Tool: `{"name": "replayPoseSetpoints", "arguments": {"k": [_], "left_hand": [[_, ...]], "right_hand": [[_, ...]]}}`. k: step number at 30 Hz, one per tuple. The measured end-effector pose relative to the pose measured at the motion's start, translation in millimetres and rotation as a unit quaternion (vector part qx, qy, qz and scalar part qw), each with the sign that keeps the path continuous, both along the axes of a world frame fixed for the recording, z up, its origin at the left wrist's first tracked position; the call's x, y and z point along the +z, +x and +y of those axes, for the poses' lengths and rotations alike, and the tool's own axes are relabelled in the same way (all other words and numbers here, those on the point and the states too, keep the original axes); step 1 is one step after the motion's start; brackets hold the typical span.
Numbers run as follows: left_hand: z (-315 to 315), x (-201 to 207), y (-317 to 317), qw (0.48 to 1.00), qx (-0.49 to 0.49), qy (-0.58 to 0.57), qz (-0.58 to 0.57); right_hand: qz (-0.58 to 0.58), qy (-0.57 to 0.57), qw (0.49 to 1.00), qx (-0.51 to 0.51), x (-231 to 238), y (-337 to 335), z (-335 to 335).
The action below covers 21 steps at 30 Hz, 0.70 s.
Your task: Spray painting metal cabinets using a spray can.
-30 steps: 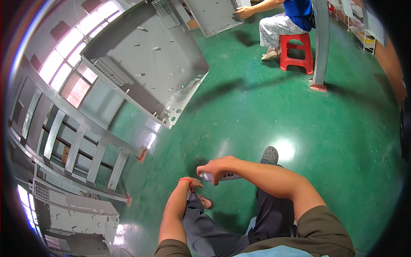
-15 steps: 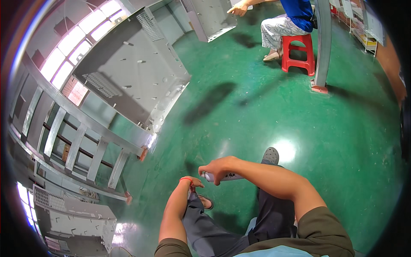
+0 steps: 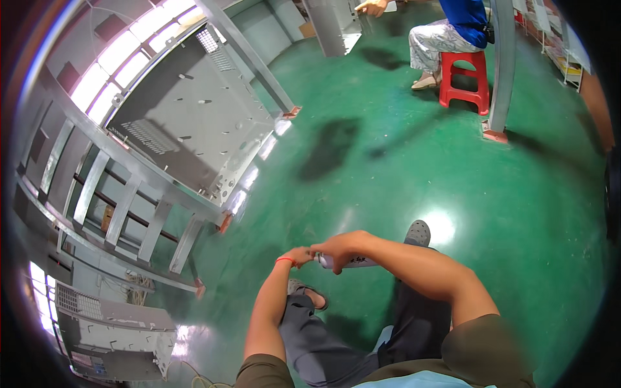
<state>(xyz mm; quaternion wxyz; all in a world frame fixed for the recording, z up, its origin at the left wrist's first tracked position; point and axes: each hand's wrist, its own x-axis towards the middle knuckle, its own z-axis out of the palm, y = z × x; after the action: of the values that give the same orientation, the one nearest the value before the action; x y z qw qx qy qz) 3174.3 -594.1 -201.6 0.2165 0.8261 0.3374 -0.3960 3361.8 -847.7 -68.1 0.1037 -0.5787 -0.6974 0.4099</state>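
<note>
My right hand [image 3: 336,248] is closed round a white can [image 3: 360,261] with dark print, shaped like a spray can. The can lies nearly level above the floor, in front of my knees. My left hand [image 3: 300,256], with a red band at its wrist, is at the can's left end. Its fingers are drawn together and meet the fingertips of my right hand. What they pinch, if anything, is too small to make out. Left of my hands hangs a large grey metal panel [image 3: 213,123] with pegs, holes and vent slots.
A metal frame with crossbars [image 3: 123,210] stands at left, another grey panel [image 3: 107,336] beyond it. Ahead, a person in blue [image 3: 462,22] sits on a red stool [image 3: 464,84] beside a grey post [image 3: 502,71]. One more panel [image 3: 326,26] hangs near that person's hand.
My left hand has risen and moved right to meet my right hand at the can's end. The large panel has swung to a different angle, and the view has shifted slightly.
</note>
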Motion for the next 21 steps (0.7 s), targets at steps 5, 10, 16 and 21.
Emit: {"name": "replayPoseSetpoints", "arguments": {"k": [5, 10, 16, 21], "left_hand": [[-25.8, 69.2, 61.6, 0.854, -0.008, 0.276, -0.440], [-44.6, 181.6, 108.4, 0.653, -0.016, 0.468, -0.595], [-38.2, 194.2, 105.5, 0.652, -0.028, 0.605, -0.455], [-45.0, 190.1, 99.0, 0.643, -0.037, 0.607, -0.465]], "right_hand": [[-0.006, -0.025, 1.000, -0.009, 1.2, 21.2, -2.1], [-0.001, -0.017, 1.000, -0.026, 2.6, 42.0, -2.1], [-0.009, -0.031, 0.999, -0.013, 22.4, 45.3, -0.7], [0.005, -0.034, 0.999, -0.015, 18.6, 57.0, 2.2]]}}
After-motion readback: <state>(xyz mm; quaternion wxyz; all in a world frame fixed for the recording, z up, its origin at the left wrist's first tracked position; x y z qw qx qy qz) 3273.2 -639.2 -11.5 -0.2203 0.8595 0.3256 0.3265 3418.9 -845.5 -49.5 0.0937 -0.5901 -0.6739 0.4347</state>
